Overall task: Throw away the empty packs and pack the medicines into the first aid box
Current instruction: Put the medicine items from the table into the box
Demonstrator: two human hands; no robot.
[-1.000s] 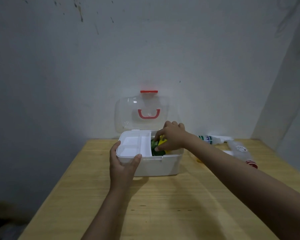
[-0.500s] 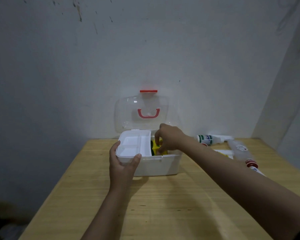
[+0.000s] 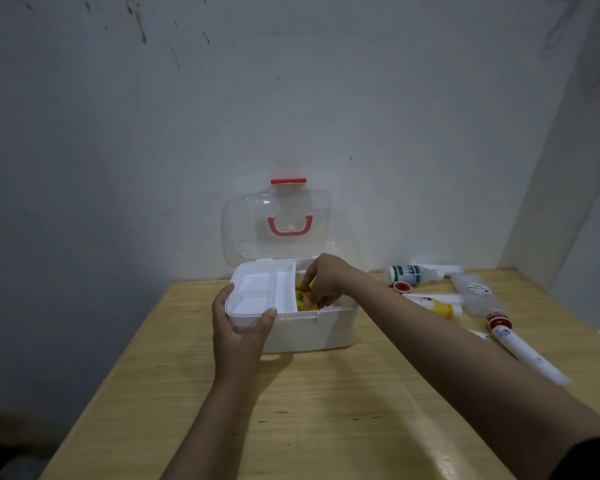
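A white first aid box (image 3: 312,332) stands near the far edge of the wooden tabletop (image 3: 326,410), toward its far left corner, with its clear lid (image 3: 278,226) raised upright against the wall. The left hand (image 3: 238,337) clasps the box's near left corner, thumb hooked over the rim and fingers wrapped round the side wall. A white divided tray (image 3: 262,292) sits in the left part of the box, just above that hand. The right hand (image 3: 326,282) reaches down into the open right part of the box, fingertips drawn together on a yellow and green pack (image 3: 303,301) that lies inside, just beside the tray's edge; how firmly the pack is held cannot be told. To the right of the box, toward the far right corner of the tabletop and clear of both hands, lie more medicines: a white bottle (image 3: 416,273) with a green label on its side, a small red cap (image 3: 402,287), a tube (image 3: 437,304) with a yellow end, a clear bottle (image 3: 478,294) with a red cap, and a long white tube (image 3: 527,353) nearer the right edge.
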